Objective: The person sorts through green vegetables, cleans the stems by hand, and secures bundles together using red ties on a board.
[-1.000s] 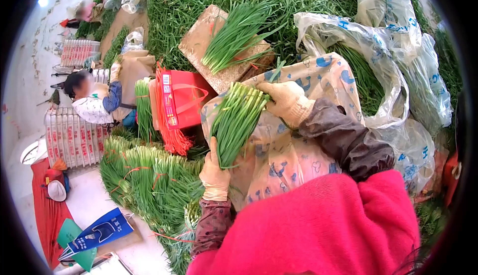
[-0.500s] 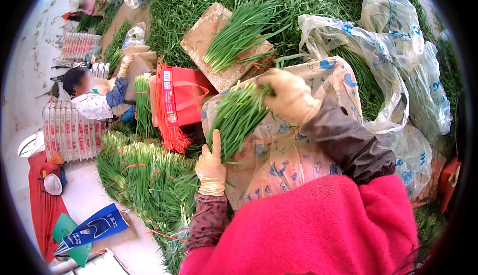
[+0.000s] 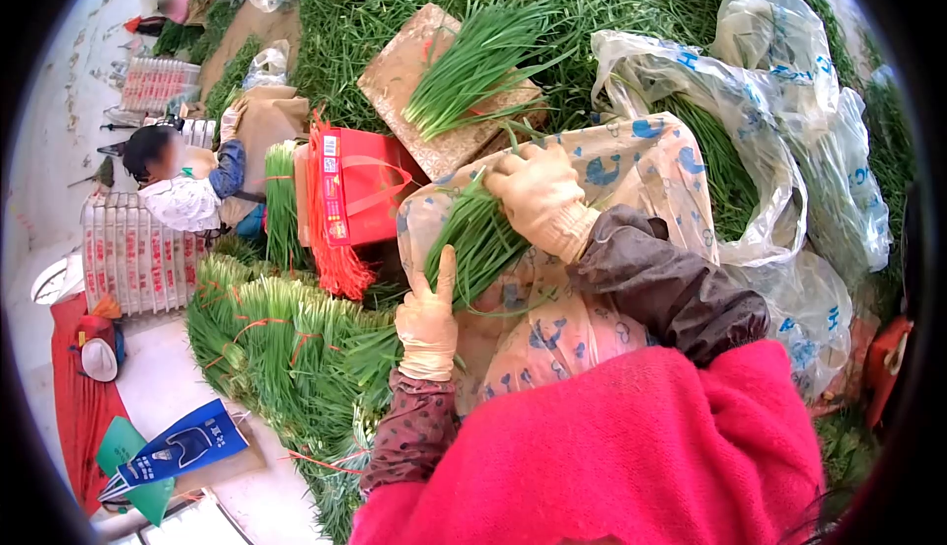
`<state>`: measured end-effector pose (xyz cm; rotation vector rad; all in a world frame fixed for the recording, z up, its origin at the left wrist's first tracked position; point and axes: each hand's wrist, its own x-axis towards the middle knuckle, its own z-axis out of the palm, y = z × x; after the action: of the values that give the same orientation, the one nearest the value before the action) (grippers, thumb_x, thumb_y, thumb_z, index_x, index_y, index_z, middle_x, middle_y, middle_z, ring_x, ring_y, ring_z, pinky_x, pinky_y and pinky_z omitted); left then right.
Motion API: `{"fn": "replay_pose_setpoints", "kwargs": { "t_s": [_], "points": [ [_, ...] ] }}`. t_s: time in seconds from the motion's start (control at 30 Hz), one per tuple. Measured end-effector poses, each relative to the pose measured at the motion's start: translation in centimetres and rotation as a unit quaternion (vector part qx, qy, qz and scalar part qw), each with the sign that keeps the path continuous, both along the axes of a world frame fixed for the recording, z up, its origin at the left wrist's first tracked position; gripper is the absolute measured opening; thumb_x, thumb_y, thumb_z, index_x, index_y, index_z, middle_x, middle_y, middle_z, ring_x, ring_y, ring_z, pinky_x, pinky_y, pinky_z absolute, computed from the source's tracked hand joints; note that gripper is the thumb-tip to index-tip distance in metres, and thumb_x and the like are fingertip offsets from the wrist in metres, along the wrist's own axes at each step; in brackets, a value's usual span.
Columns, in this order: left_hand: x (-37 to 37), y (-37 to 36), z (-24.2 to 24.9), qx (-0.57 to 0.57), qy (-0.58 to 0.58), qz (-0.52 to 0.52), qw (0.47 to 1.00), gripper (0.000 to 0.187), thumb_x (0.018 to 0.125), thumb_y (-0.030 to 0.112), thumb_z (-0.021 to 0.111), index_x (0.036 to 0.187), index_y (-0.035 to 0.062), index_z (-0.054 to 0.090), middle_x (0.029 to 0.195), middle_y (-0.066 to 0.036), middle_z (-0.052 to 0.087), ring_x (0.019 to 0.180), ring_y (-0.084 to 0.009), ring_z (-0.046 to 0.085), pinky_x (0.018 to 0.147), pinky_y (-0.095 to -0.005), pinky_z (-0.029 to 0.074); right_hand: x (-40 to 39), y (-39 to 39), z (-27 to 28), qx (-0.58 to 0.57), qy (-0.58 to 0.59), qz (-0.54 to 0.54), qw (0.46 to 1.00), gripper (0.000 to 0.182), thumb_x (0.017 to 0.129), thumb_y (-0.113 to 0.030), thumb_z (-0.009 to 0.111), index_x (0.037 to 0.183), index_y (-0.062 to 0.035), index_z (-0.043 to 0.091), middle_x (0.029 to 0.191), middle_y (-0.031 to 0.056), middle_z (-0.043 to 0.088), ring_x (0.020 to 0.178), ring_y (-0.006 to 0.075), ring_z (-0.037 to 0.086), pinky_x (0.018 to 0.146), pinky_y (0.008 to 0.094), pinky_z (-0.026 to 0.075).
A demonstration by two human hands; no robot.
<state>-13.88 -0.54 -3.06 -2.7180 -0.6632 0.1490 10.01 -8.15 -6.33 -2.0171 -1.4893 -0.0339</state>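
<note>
A loose bunch of green chives [image 3: 472, 249] lies over my lap, which is draped with a patterned plastic sheet [image 3: 631, 175]. My right hand [image 3: 541, 195], in a pale glove, is closed round the bunch's upper end and covers most of its stalk ends. At the lower left of the bunch, my left hand [image 3: 426, 326], also gloved, has its index finger raised and the other fingers curled against the leaves. Just beyond, another chive bunch [image 3: 473, 76] rests on a worn board [image 3: 409, 62].
A red bag [image 3: 370, 190] with red ties [image 3: 340, 269] hanging off it stands left of my lap. Tied chive bundles [image 3: 286, 338] are stacked on the left. Loose chives [image 3: 365, 12] pile up behind, and plastic bags [image 3: 779, 141] lie right. A co-worker [image 3: 187, 185] sits at far left.
My right hand has moved left and a little down, over the stalk ends that showed before. My left hand has shifted slightly right, its finger still raised.
</note>
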Motion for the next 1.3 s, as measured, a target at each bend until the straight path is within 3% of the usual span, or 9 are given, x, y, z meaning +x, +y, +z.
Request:
{"fn": "replay_pose_setpoints", "kwargs": {
  "t_s": [0.23, 0.53, 0.73, 0.83, 0.93, 1.0, 1.07, 1.13, 1.3],
  "points": [
    [-1.0, 0.0, 0.8, -0.009, 0.041, 0.046, 0.998, 0.091, 0.068, 0.0, 0.06, 0.147, 0.034, 0.03, 0.11, -0.017, 0.057, 0.067, -0.0298, 0.06, 0.057, -0.0387, 0.051, 5.6, -1.1, -3.8, 0.141, 0.564, -0.19, 0.791, 0.021, 0.092, -0.022, 0.061, 0.105, -0.0057, 0.065, 0.09, 0.0083, 0.07, 0.08, 0.0157, 0.064, 0.072, 0.0273, 0.051],
    [-0.2, 0.2, 0.8, 0.022, 0.019, 0.0, 1.0, 0.09, 0.07, 0.003, 0.06, 0.148, 0.0351, 0.027, 0.107, -0.016, 0.058, 0.058, -0.0234, 0.056, 0.052, -0.0353, 0.048, 0.1, -2.1, 1.8, -0.011, 0.172, 0.006, 0.985, 0.023, 0.078, -0.025, 0.068, 0.099, -0.0161, 0.068, 0.094, 0.0086, 0.063, 0.088, 0.0321, 0.061, 0.076, 0.0417, 0.05],
    [-0.2, 0.2, 0.5, 0.022, 0.018, 0.003, 1.0, 0.091, 0.07, 0.003, 0.06, 0.148, 0.0351, 0.027, 0.107, -0.016, 0.058, 0.058, -0.0233, 0.055, 0.052, -0.0355, 0.048, 0.1, -1.4, -1.9, 0.071, 0.269, 0.061, 0.959, 0.02, 0.081, -0.017, 0.066, 0.1, -0.0136, 0.068, 0.092, 0.0091, 0.065, 0.081, 0.029, 0.062, 0.071, 0.0397, 0.049],
    [-0.4, 0.4, 0.5, 0.046, 0.027, 0.001, 0.999, 0.092, 0.07, 0.002, 0.06, 0.148, 0.0347, 0.025, 0.107, -0.017, 0.058, 0.057, -0.0233, 0.055, 0.051, -0.036, 0.048, 2.2, -2.2, -0.2, 0.006, 0.718, 0.02, 0.696, 0.018, 0.086, -0.017, 0.067, 0.092, -0.0007, 0.064, 0.07, 0.0035, 0.061, 0.059, 0.0119, 0.056, 0.051, 0.0241, 0.042],
    [-0.8, 0.7, 0.1, 0.027, 0.048, 0.006, 0.998, 0.092, 0.07, 0.001, 0.059, 0.149, 0.0343, 0.024, 0.107, -0.019, 0.058, 0.056, -0.0232, 0.055, 0.049, -0.0362, 0.047, 4.5, -4.4, 0.2, 0.003, 0.822, 0.304, 0.482, 0.011, 0.083, -0.008, 0.065, 0.086, 0.0023, 0.062, 0.072, 0.0036, 0.06, 0.056, 0.0088, 0.053, 0.047, 0.0202, 0.038],
    [-0.9, 0.9, 0.0, 0.018, 0.047, 0.006, 0.999, 0.091, 0.071, 0.001, 0.058, 0.149, 0.0341, 0.024, 0.107, -0.019, 0.058, 0.055, -0.0233, 0.054, 0.049, -0.0361, 0.047, 4.4, -4.4, 1.2, -0.011, 0.819, 0.297, 0.49, 0.014, 0.081, -0.007, 0.067, 0.091, 0.0023, 0.064, 0.077, 0.0038, 0.062, 0.064, 0.0104, 0.057, 0.054, 0.0219, 0.045],
    [-0.8, 0.8, 0.0, 0.008, 0.047, 0.001, 0.999, 0.091, 0.072, 0.001, 0.058, 0.149, 0.034, 0.024, 0.107, -0.02, 0.058, 0.055, -0.0233, 0.054, 0.048, -0.0361, 0.047, 2.9, -2.8, 1.9, -0.021, 0.576, 0.177, 0.798, 0.021, 0.079, -0.01, 0.07, 0.098, -0.0006, 0.066, 0.083, 0.0035, 0.065, 0.076, 0.0113, 0.061, 0.067, 0.0238, 0.049],
    [-0.5, 0.7, 0.2, 0.013, 0.045, -0.006, 0.999, 0.089, 0.073, 0.002, 0.057, 0.149, 0.0338, 0.024, 0.107, -0.02, 0.058, 0.056, -0.0235, 0.055, 0.048, -0.0358, 0.047, 1.4, -1.9, 1.2, -0.016, 0.376, 0.143, 0.915, 0.031, 0.074, -0.017, 0.074, 0.104, -0.011, 0.068, 0.097, 0.0092, 0.066, 0.089, 0.0249, 0.065, 0.08, 0.033, 0.051],
    [-0.1, 0.4, 0.5, 0.006, 0.049, -0.012, 0.999, 0.089, 0.072, 0.002, 0.057, 0.149, 0.0344, 0.025, 0.105, -0.019, 0.057, 0.059, -0.0239, 0.056, 0.049, -0.0365, 0.047, -0.7, -0.4, -0.1, -0.03, 0.178, 0.119, 0.976, 0.023, 0.079, -0.022, 0.068, 0.101, -0.0149, 0.066, 0.097, 0.0079, 0.063, 0.087, 0.0299, 0.063, 0.074, 0.0386, 0.051]
  ]
}}
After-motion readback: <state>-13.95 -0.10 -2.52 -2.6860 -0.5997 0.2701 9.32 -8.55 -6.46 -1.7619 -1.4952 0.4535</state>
